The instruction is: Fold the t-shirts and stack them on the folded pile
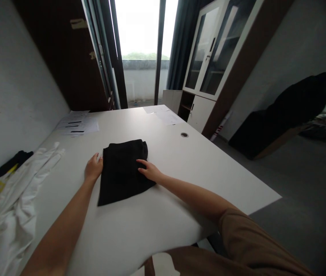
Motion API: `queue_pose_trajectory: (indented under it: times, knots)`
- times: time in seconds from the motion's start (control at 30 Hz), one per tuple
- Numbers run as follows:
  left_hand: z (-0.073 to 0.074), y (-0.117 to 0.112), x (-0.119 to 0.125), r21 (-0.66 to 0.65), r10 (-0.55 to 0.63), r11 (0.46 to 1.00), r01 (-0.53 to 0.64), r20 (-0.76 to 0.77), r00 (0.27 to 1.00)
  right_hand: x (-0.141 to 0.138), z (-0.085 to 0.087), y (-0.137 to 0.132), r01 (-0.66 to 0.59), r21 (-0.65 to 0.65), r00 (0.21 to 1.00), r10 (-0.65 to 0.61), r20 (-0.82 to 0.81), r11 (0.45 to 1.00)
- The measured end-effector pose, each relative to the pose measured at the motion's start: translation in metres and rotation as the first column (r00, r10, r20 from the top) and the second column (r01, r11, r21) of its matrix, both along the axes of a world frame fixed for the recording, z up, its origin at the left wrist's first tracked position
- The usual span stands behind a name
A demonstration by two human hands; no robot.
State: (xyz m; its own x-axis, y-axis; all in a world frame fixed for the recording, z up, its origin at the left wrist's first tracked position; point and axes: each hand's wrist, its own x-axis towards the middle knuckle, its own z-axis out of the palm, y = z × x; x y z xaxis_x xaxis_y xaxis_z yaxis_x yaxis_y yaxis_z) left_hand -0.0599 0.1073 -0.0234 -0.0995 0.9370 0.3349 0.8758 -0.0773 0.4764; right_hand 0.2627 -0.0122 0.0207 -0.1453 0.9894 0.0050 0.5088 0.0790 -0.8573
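A folded black garment [121, 174] lies flat on the white table [180, 168] in front of me. Its exact kind cannot be made out. At its left edge rests my left hand [94, 168], fingers extended and touching the side of the cloth. My right hand [149, 171] lies over the right part of the garment, with thumb and fingers spread apart on the fabric. Neither hand grips the cloth.
White clothing [22, 199] and a dark garment with yellow marks [0, 184] lie along the left edge. Papers [79, 124] sit at the far left, more papers [163, 115] at the far end. Beyond stands a white cabinet [205, 111]. A round cable hole [184, 135] pierces the tabletop.
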Motion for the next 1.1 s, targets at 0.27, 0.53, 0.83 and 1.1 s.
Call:
queue_pose_trajectory:
  times: [0.27,0.53,0.83,1.1]
  knots:
    - [0.001,-0.004,-0.004,0.042,0.041,0.998,-0.047,0.135,0.990,0.043,0.001,0.063,-0.052,-0.045,0.996,0.055,0.072,0.998]
    - [-0.006,0.000,-0.006,0.043,0.058,0.997,-0.061,0.064,0.996,0.173,0.035,0.108,-0.167,-0.198,0.985,0.157,-0.067,0.966]
    - [-0.001,-0.006,0.000,0.029,0.050,0.998,-0.049,-0.031,0.998,0.314,0.055,0.117,0.168,0.008,0.848,-0.149,0.509,0.986]
    - [-0.003,-0.009,0.005,0.062,-0.019,0.998,0.029,-0.157,0.987,0.371,0.044,0.112,0.270,0.108,0.591,-0.253,0.766,0.957]
